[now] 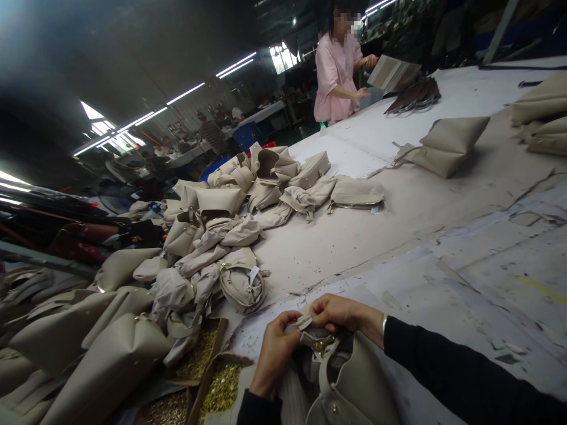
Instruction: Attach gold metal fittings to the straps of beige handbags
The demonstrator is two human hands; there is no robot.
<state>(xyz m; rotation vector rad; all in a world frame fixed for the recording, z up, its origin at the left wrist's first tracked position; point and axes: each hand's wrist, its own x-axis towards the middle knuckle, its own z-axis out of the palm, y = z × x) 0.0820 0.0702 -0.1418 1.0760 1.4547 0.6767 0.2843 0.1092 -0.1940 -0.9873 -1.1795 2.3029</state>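
A beige handbag [363,378] stands at the table's near edge, close to my body, its opening facing up. My left hand [277,348] pinches a narrow beige strap [305,321] at the bag's top. On the same strap, my right hand [339,313] is closed from the other side, thumb and fingers together. Gold-coloured hardware [322,342] shows just below my fingers. The exact part between my fingertips is partly hidden. A wider strap with a round stud hangs down the bag's front.
Open boxes of small gold-coloured metal pieces [221,383] lie at lower left. Beyond them are piled beige bags [128,348] and soft zipped pouches [243,283]. Another beige bag [452,144] lies far right. Across the table, a person in pink [336,77] handles a flat panel [392,74].
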